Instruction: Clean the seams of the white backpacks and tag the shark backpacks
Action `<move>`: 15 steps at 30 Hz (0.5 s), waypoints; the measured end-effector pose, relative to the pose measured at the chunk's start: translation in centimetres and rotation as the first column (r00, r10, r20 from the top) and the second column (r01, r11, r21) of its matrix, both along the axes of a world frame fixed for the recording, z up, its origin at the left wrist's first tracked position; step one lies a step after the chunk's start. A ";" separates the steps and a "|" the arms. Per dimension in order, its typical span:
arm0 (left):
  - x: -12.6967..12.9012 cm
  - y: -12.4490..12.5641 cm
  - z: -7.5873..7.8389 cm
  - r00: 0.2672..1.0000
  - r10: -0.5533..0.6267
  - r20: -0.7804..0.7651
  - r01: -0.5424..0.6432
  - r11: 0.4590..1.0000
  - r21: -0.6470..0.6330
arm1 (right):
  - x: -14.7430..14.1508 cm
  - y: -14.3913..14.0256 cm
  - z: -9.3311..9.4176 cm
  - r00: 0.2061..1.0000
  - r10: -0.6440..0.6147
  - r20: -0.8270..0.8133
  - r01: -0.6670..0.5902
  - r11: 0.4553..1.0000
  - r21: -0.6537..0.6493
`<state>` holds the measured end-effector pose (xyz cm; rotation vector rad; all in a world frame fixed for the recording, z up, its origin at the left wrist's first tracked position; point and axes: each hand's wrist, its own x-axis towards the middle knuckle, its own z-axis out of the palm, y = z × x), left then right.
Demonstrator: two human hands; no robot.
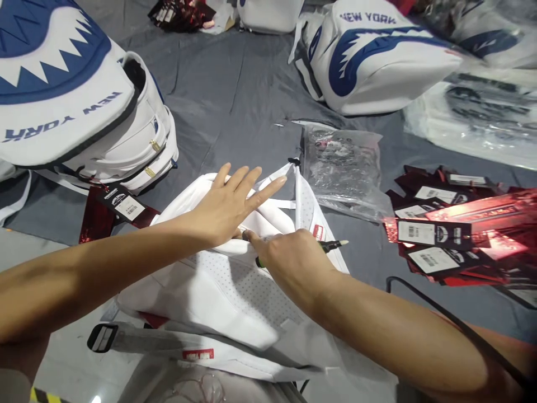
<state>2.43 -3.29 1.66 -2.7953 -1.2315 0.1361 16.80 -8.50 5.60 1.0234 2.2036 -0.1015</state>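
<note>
A white backpack (247, 302) with a dotted mesh-like back panel lies in front of me, its straps spread out. My left hand (229, 207) rests flat across its upper part, fingers stretched and spread. Just right of it, my right hand (293, 257) is closed around a slim dark pen-like tool (333, 245) with a pale tip and a bit of green. That tip points right, away from the left hand. The right fingertips meet the backpack's white fabric near the left palm; what they pinch there is hidden. A strap with a black buckle (102, 338) hangs along the near side.
White-and-blue shark-mouth backpacks stand at the left (62, 129) and back right (377, 61). A clear plastic bag (344, 168) lies beyond my right hand. Red foil pouches with black tags (436, 232) are piled at right. A dark cable (440, 313) passes by my right forearm.
</note>
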 end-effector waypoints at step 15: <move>0.4 -0.2 1.3 0.973 0.199 -0.117 -0.200 0.980 0.001 | 1.5 0.0 -1.2 0.997 -0.033 -0.070 0.036 0.999 0.037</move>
